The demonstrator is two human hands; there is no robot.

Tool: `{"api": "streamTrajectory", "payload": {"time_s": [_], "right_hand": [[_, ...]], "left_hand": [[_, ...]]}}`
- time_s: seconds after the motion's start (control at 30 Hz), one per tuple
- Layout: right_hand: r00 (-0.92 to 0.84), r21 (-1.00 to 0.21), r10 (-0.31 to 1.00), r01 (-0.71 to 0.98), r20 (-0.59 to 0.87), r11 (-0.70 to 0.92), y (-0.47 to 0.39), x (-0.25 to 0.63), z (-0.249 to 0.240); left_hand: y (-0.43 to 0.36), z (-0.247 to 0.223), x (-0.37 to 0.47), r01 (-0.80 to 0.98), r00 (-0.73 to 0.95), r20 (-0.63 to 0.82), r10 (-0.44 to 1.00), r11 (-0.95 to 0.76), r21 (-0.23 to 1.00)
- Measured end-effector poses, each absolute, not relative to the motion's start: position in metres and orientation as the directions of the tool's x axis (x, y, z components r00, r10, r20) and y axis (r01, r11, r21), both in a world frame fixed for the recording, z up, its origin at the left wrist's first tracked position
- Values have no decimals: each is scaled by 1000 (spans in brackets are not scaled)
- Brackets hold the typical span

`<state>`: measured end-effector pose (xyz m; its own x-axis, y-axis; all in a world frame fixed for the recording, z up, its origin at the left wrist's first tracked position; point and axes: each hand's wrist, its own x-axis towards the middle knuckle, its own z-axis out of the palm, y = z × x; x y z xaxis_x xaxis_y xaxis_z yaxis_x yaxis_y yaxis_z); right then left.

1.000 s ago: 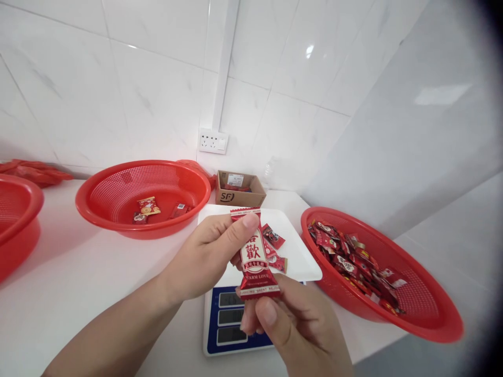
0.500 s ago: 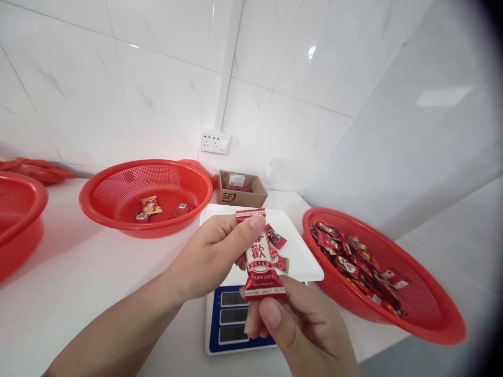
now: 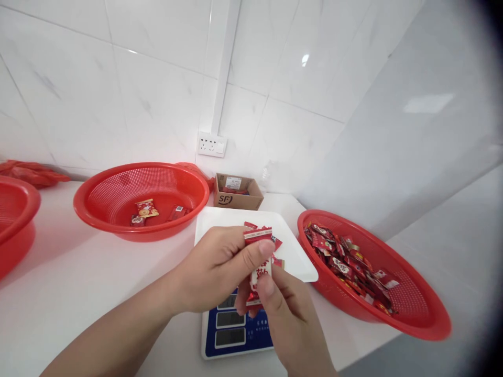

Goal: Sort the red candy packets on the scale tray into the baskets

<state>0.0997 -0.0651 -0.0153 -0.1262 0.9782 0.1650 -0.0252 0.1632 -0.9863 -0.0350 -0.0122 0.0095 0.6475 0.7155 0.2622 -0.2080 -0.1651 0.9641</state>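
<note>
A red and white wrapped candy [image 3: 261,270] is held in front of the scale. My left hand [image 3: 226,264] pinches its upper end, thumb across the wrapper. My right hand [image 3: 293,319] closes on the lower part, thumb pressed on the front; the fingers behind are partly hidden. Below and beyond is an electronic scale with a white pan [image 3: 296,259] and a blue display panel [image 3: 257,337], partly covered by my hands. A few red wrapped candies [image 3: 277,244] lie on the pan, mostly hidden behind the held one.
At right, a red basket [image 3: 428,317] contains many wrapped candies [image 3: 346,267]. A red basket [image 3: 98,220] at left has a few packets [image 3: 146,208]; another red basket [image 3: 29,201] is cut off at the left edge. A cardboard box [image 3: 243,201] stands behind the scale, near a wall socket [image 3: 212,144].
My right hand has moved up from the candy's bottom edge onto its front, covering more of the wrapper. The candy now stands more upright. The view has shifted slightly.
</note>
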Motion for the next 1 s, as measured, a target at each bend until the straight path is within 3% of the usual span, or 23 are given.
{"api": "streamTrajectory", "payload": {"time_s": [0.13, 0.3, 0.5, 0.73, 0.83, 1.0], "right_hand": [[-16, -973, 979, 116, 201, 202, -64, 105, -14], [52, -890, 941, 346, 335, 297, -65, 113, -15], [34, -857, 928, 396, 371, 329, -65, 117, -19], [-7, -839, 922, 412, 386, 355, -68, 115, -17], [-54, -898, 940, 280, 338, 339, -65, 116, -17], [-378, -965, 905, -241, 195, 107, -54, 123, -24]], "left_hand": [[-11, 8, -31, -250, 668, 334, 665, -223, 942], [-7, 8, -32, -216, 593, 373, 714, -305, 928], [-5, 7, -33, -269, 641, 312, 701, -175, 947], [-16, 13, -30, -438, 607, 381, 698, -106, 893], [-18, 12, -32, -462, 595, 395, 700, -105, 881], [-7, 6, -39, -547, 613, 504, 609, -133, 826]]}}
